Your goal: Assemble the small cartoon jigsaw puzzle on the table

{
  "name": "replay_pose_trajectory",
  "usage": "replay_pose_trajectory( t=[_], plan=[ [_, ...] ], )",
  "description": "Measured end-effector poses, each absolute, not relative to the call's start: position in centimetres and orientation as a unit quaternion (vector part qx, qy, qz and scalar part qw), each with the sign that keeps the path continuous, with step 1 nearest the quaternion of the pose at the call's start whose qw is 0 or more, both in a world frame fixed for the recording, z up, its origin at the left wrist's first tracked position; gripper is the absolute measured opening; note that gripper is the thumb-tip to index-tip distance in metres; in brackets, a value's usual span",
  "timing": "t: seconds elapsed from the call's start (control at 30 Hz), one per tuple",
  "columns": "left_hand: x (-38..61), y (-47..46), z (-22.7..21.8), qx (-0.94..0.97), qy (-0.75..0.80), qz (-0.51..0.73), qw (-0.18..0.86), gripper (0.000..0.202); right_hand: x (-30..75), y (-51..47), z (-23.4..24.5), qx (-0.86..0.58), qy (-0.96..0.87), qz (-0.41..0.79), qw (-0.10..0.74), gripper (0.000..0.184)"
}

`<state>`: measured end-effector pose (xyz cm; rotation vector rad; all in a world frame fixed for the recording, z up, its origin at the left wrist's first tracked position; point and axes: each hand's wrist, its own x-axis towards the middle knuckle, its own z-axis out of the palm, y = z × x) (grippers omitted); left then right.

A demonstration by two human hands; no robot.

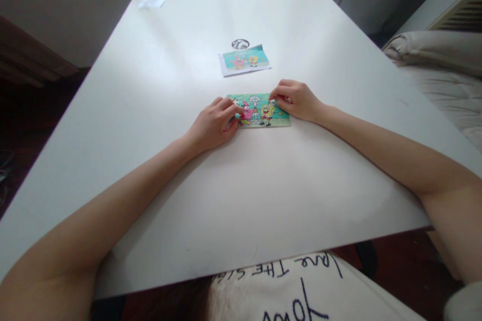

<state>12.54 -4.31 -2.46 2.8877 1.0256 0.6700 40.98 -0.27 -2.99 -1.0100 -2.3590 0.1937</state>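
A small rectangular jigsaw puzzle (257, 110) with cartoon figures on a teal ground lies flat on the white table (241, 185). At its left edge, my left hand (215, 123) is closed, with a small teal puzzle piece (237, 116) pinched between thumb and finger. My right hand (299, 99) rests over the puzzle's upper right corner, thumb and fingertips drawn together. Something pale shows at those fingertips, too small to make out. Both hands cover parts of the puzzle's edges.
Behind the puzzle lies a creased picture sheet (246, 60) with similar cartoon figures. A dark-rimmed round inset (240, 44) sits just beyond it. A white scrap (151, 3) lies at the far left corner. A cushioned seat (437, 50) stands to the right.
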Motion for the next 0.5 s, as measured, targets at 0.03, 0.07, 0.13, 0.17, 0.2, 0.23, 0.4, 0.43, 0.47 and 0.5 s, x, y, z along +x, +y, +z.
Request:
replay_pose_trajectory(
  t=[0.03, 0.07, 0.13, 0.17, 0.2, 0.23, 0.4, 0.43, 0.47, 0.5],
  plan=[
    [12.53, -4.31, -2.47, 0.921, 0.326, 0.214, 0.002, 0.023, 40.98, -0.27, -3.0, -0.377, -0.88, 0.071, 0.28, 0.023],
    [12.53, -4.3, -2.47, 0.921, 0.326, 0.214, 0.001, 0.023, 40.98, -0.26, -3.01, -0.378, -0.88, 0.071, 0.28, 0.023],
    [12.53, -4.28, -2.5, 0.921, 0.328, 0.211, 0.0, 0.023, 40.99, -0.25, -3.02, -0.379, -0.879, 0.071, 0.279, 0.023],
    [12.53, -4.27, -2.51, 0.921, 0.328, 0.212, -0.001, 0.023, 41.0, -0.24, -3.02, -0.378, -0.879, 0.072, 0.28, 0.023],
    [12.53, -4.26, -2.53, 0.921, 0.326, 0.214, -0.003, 0.024, 41.0, -0.24, -3.02, -0.377, -0.88, 0.072, 0.281, 0.023],
    [12.53, -4.27, -2.54, 0.921, 0.325, 0.216, -0.006, 0.024, 41.0, -0.24, -3.01, -0.374, -0.88, 0.073, 0.283, 0.022],
    [12.51, -4.32, -2.53, 0.92, 0.325, 0.218, 0.002, 0.022, 40.96, -0.3, -2.92, -0.371, -0.881, 0.072, 0.283, 0.022],
    [12.51, -4.32, -2.52, 0.92, 0.327, 0.217, 0.004, 0.022, 40.96, -0.32, -2.89, -0.372, -0.881, 0.072, 0.282, 0.023],
    [12.51, -4.32, -2.51, 0.92, 0.328, 0.216, 0.005, 0.022, 40.95, -0.34, -2.87, -0.372, -0.882, 0.072, 0.281, 0.023],
    [12.51, -4.32, -2.5, 0.919, 0.329, 0.215, 0.005, 0.023, 40.95, -0.34, -2.86, -0.372, -0.882, 0.072, 0.281, 0.023]
  ],
)
